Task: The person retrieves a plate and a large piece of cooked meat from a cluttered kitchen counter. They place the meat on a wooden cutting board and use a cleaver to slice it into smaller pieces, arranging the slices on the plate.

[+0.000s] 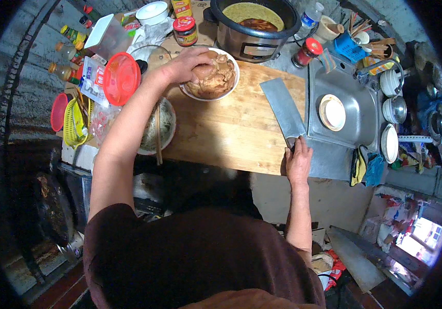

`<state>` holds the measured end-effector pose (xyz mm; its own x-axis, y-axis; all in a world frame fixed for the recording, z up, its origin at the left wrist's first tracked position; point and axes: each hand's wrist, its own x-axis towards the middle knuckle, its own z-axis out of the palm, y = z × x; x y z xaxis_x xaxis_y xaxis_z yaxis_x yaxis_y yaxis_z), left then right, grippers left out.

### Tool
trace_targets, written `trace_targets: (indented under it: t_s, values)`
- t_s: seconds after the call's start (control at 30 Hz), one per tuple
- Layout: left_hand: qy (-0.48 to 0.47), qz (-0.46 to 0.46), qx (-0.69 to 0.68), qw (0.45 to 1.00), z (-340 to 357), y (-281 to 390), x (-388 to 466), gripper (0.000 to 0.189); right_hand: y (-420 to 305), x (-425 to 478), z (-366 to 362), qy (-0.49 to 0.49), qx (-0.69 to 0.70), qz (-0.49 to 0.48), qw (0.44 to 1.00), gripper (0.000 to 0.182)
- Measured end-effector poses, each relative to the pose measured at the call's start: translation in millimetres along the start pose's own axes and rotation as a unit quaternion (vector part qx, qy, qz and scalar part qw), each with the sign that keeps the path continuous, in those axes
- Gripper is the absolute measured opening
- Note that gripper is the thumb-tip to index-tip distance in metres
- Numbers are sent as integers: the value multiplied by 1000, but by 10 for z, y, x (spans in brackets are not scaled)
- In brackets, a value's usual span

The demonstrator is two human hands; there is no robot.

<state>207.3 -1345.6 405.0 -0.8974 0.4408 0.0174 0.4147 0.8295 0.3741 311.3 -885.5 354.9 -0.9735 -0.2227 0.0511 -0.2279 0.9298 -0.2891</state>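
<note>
My left hand (190,63) reaches into a white bowl (226,94) of browned cooked meat (213,83). Its fingers rest on a rounded piece at the bowl's left side; whether they grip it I cannot tell. The bowl stands at the upper left of a wooden cutting board (240,127). My right hand (299,160) is around the dark handle of a cleaver (284,106), whose wide blade lies over the right part of the board. Left of the board, partly behind my left forearm, a bowl of pale shredded food (165,123) has wooden chopsticks (158,131) across it.
An electric cooker (244,42) holding greenish-yellow liquid stands behind the board, between red-lidded jars (185,33) (306,53). At the right, a steel sink (354,116) contains stacked bowls (333,112). A red plastic basket (122,79) and seasoning bottles (72,34) are at the left.
</note>
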Motion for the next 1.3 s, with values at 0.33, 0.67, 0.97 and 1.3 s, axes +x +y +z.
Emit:
trace_targets:
  t_s: [0.33,0.67,0.97,1.3]
  values:
    - [72,57,71,993,47,170,-48,31,57,12,26,4,-14,-17,1000,52]
    - [42,73,98,992,25,144,-2,30,-1285,483,-249,-36,298,-21,954,48]
    - [7,41,77,996,-170,322,65,23,-1888,1257,803,-172,653,100,731,52]
    - [21,29,124,992,52,480,5,67,-1821,1256,789,-225,758,151,593,59]
